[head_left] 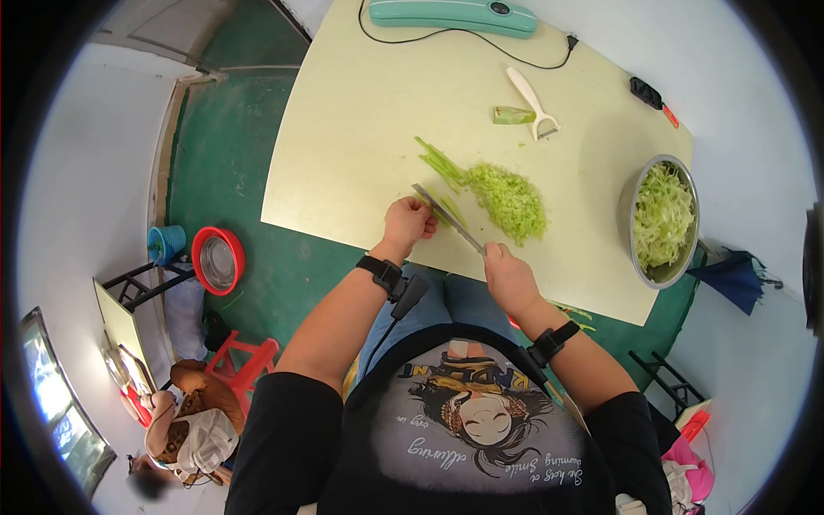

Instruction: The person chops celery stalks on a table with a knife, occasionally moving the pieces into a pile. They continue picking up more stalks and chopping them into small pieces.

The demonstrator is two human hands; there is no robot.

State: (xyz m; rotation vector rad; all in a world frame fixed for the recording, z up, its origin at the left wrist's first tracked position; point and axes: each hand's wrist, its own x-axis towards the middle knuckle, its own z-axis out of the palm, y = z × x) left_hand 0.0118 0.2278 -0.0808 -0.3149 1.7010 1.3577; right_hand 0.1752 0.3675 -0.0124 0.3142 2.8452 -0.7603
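My right hand [510, 279] is wrapped round the handle of a kitchen knife [457, 225]. The blade slants up and left across the near edge of the table. Just left of the blade, my left hand [410, 223] has its fingers curled over thin green vegetable strips [429, 206], partly hidden by them. A pile of diced green vegetable [508, 202] lies beyond the knife to the right. More uncut strips [441, 163] stretch out at the pile's upper left.
On the cream table [343, 129] lie a white peeler [534, 101], a green stem piece [512, 115], a teal appliance [455, 13] with a cord, and a black-and-red object [652, 99]. A steel bowl [631, 219] of shredded greens stands right. A red basin [240, 253] sits on the floor.
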